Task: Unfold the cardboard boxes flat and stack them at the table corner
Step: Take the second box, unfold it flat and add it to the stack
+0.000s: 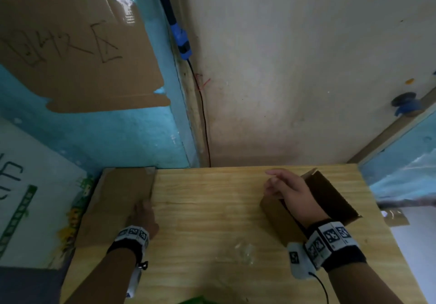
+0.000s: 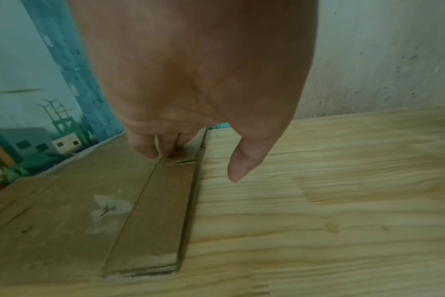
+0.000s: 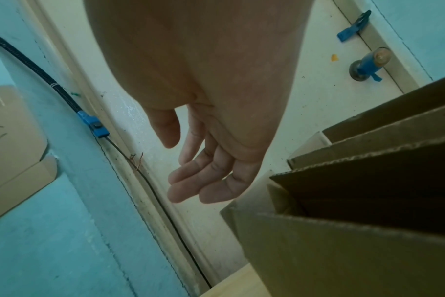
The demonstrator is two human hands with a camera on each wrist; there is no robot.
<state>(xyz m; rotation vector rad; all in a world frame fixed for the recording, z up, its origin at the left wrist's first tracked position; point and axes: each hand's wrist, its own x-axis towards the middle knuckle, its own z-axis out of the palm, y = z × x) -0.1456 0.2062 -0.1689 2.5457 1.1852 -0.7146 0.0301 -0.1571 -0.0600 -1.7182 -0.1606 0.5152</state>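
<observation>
A flattened cardboard sheet (image 1: 118,205) lies at the far-left corner of the bench (image 1: 207,211), its long axis running near to far along the left edge. The left hand (image 1: 144,218) rests on the sheet's right margin, fingertips (image 2: 150,149) pressing down by a fold line while the thumb hangs free above the wood; it pinches nothing. On the right side of the bench stands a still-erect box (image 1: 309,207), open at the top, flaps up, its length slanting from near-left to far-right. The right hand (image 1: 291,194) hovers just over the box's left wall, fingers relaxed and spread, gripping nothing; in the right wrist view the box's open mouth (image 3: 368,191) sits immediately to the right of and below the palm. So the box lies right under and beside the right hand, well apart from the left, which is occupied at the stack. Judging from this, the right hand is the one placed to take the box and collapse it before it joins the sheet at the far-left corner.
</observation>
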